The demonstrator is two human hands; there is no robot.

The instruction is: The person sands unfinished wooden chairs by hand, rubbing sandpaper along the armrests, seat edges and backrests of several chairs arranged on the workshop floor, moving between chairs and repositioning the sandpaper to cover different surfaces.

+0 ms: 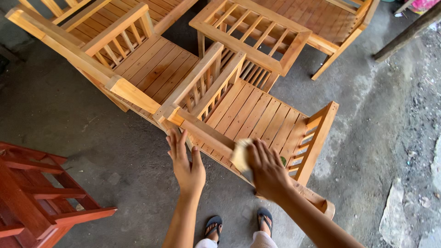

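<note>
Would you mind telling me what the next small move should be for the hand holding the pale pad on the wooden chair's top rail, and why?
Probably slide the right hand with the pale, blurred rubbing pad leftward along the light wooden chair's top rail, toward the left hand. The pad sits near the rail's right part, the stretch to its left lies uncovered, and the left hand rests flat against the rail, seemingly steadying it.

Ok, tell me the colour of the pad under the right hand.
Pale yellow pad, blurred, seen from the head view.

pale bare-wood slatted chair [257,117], glossy red-stained wooden frame [32,193], rough grey concrete floor [82,119]
</note>
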